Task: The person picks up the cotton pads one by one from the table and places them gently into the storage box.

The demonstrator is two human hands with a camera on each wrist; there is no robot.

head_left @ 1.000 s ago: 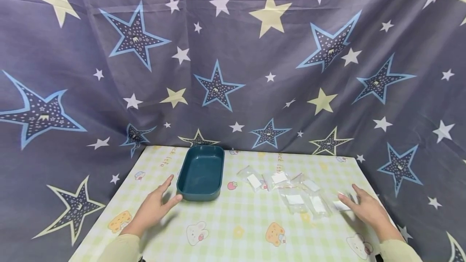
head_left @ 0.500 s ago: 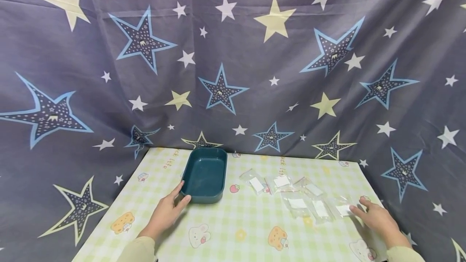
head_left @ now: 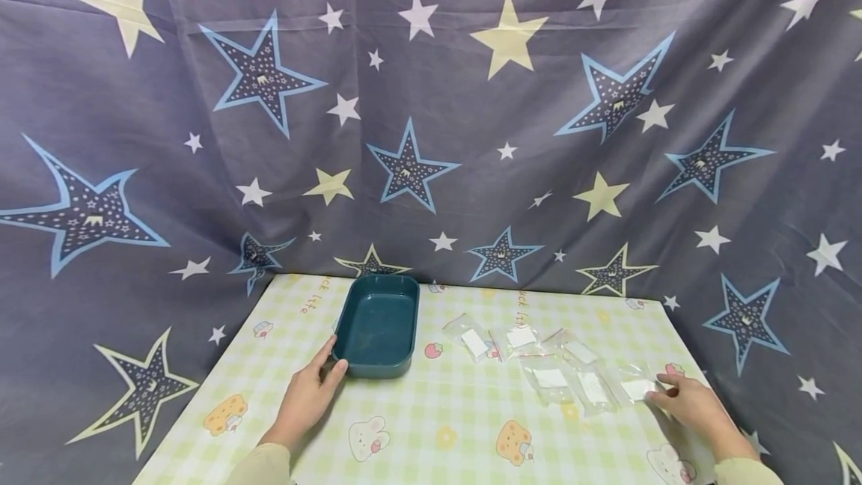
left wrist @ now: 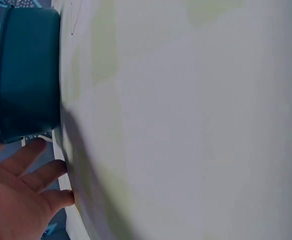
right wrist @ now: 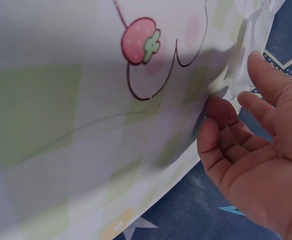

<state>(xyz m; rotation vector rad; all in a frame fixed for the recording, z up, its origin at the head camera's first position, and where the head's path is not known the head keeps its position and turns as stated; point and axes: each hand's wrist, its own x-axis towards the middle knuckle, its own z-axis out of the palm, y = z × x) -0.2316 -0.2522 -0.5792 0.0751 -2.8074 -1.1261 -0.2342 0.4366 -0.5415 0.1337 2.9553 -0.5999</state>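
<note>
A dark teal rectangular tray [head_left: 377, 370] stands at the back left of the table. My left hand [head_left: 306, 399] is at its near left corner, thumb and forefinger touching the rim. In the left wrist view, the other fingers of that hand [left wrist: 23, 195] are stretched out below the tray wall [left wrist: 28, 70]. At the right, my right hand [head_left: 694, 404] reaches the edge of a clear zip bag [head_left: 635, 389] with a white rectangular piece inside. The right wrist view shows its thumb and forefinger apart beside the bag's plastic [right wrist: 242, 75], the other fingers bent.
Several more clear zip bags [head_left: 551, 378] with white pieces lie together right of centre, some overlapping. The table [head_left: 431, 418] has a green checked cover with cartoon prints. A dark star-patterned curtain [head_left: 431, 245] hangs behind and along both sides.
My left hand has moved up to the tray and come to its corner. My right hand has lowered toward the rightmost bag, thumb and forefinger drawing closer together. The view has shifted slightly.
</note>
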